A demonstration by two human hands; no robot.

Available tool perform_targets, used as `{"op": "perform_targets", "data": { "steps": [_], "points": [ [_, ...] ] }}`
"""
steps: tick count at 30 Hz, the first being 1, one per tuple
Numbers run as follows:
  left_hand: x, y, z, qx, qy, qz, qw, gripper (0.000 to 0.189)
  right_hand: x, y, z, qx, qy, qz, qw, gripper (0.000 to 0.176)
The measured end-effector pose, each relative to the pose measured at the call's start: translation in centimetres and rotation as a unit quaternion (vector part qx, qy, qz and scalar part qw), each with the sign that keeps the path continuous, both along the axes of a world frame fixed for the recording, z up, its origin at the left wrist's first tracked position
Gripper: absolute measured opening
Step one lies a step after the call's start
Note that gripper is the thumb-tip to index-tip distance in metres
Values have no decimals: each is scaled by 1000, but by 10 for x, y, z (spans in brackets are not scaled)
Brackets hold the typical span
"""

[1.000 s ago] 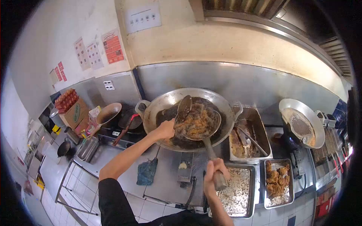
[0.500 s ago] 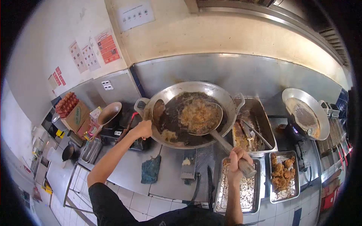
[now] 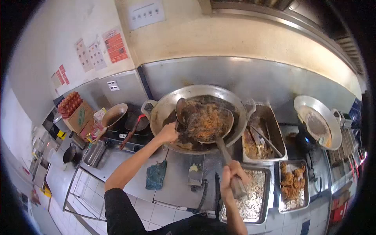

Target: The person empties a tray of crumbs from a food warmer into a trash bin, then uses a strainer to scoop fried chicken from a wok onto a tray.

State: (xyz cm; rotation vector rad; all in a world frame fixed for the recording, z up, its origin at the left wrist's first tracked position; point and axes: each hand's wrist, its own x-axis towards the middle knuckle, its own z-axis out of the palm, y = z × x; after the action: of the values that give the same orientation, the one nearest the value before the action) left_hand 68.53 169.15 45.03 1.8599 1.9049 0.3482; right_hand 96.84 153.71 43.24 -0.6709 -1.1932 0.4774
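Holding fried batch (image 3: 204, 120) in skimmer (image 3: 221, 150) over wok (image 3: 196, 90); my right hand (image 3: 234, 177) fisted on its handle, my left hand (image 3: 167, 132) closed round ladle (image 3: 180, 106). Hold level, drain oil inside rim.

We see the scene through 1 camera, worn on the person's head, looking forward and down over the steel bench (image 3: 176, 184). It faces the far wall (image 3: 219, 39), with the wok (image 3: 168, 103) near the middle of the frame. The wide lens bends the edges into a dark round border. We sit close in: the left hand (image 3: 168, 133) and right hand (image 3: 233, 176) reach out from the near bottom edge, and floor tiles (image 3: 86, 196) show at near left.
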Motion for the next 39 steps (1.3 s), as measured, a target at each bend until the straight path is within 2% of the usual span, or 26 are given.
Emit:
{"op": "perform_targets", "data": {
  "steps": [1, 2, 3, 5, 7, 9, 10, 12, 13, 15, 16, 17, 19, 22, 24, 25, 27, 28, 29, 31, 32, 34, 35, 37, 38, 39],
  "points": [
    [4, -3, 6, 21, 13, 6, 1000, 54, -2, -4, -3, -7, 1, -5, 1000, 29],
    [14, -11, 21, -7, 20, -5, 1000, 55, -4, -7, -7, -21, 25, -1, 999, 29],
    [11, -7, 15, -2, 23, -6, 1000, 55, -7, -3, -8, -27, 49, 4, 998, 29],
    [10, -2, 7, 68, 83, -81, 991, 64, -10, 11, -21, -3, 54, -10, 998, 29],
    [18, -1, 5, 39, 71, -83, 993, 66, -13, 17, -29, -75, 76, -14, 994, 29],
    [24, 1, -1, 63, 121, -91, 986, 68, -10, 16, -26, -64, 98, 11, 993, 29],
    [27, -2, -4, 64, 124, -93, 986, 68, -9, 11, -21, -59, 74, -1, 996, 30],
    [33, -7, -10, 140, 238, -147, 950, 72, -13, 9, -26, -84, 44, 2, 995, 29],
    [33, -6, -9, 145, 240, -149, 948, 72, -12, 9, -26, -80, 45, -1, 996, 29],
    [29, -1, -7, 134, 236, -135, 953, 74, -12, 10, -26, -44, -17, 75, 996, 26],
    [35, -7, 13, 109, 237, -126, 957, 73, -2, 9, -26, -45, -85, 103, 990, 23],
    [28, 2, 11, 112, 235, -127, 957, 73, 6, 3, -18, -43, -87, 101, 990, 23],
    [2, 26, -2, 176, 273, -103, 940, 72, 20, -7, -1, -34, -206, 212, 955, 19],
    [-14, 52, 0, 143, 284, -56, 946, 67, 9, 1, -19, -59, -206, 212, 953, 20],
    [-20, 61, 7, 108, 294, 7, 950, 38, 6, -6, -15, -63, -231, 195, 951, 16],
    [-24, 65, 10, 120, 291, 12, 949, 38, 6, -6, -14, -51, -236, 192, 951, 16],
    [-32, 74, 4, 53, 312, 6, 949, 20, 6, -6, -15, -62, -202, 181, 960, 20],
    [-33, 79, 5, 10, 276, 21, 961, 29, 5, -3, -15, -59, -202, 180, 961, 20],
    [-32, 86, 3, 9, 273, 19, 962, 29, 3, 0, -16, -61, -205, 179, 961, 20],
    [-34, 94, 0, -70, 168, 28, 983, 46, -3, 3, -21, -53, -220, 183, 957, 19],
    [-35, 94, -8, -70, 164, 32, 983, 46, -5, 3, -22, -51, -224, 186, 955, 19],
    [-35, 103, -30, -2, 188, -22, 982, 65, -5, 5, -25, -43, -171, 184, 967, 20],
    [-38, 113, -34, -1, 186, -24, 982, 65, -6, 11, -26, -44, -172, 182, 967, 20],
    [-44, 122, -44, 112, 274, -128, 947, 71, -9, 14, -39, -55, -182, 181, 965, 21],
    [-32, 115, -21, 43, 258, -113, 959, 73, -10, 8, -41, -60, -179, 181, 965, 21],
    [-27, 108, -5, 45, 260, -112, 958, 73, -11, 6, -40, -56, -161, 181, 969, 21]
  ]
}}
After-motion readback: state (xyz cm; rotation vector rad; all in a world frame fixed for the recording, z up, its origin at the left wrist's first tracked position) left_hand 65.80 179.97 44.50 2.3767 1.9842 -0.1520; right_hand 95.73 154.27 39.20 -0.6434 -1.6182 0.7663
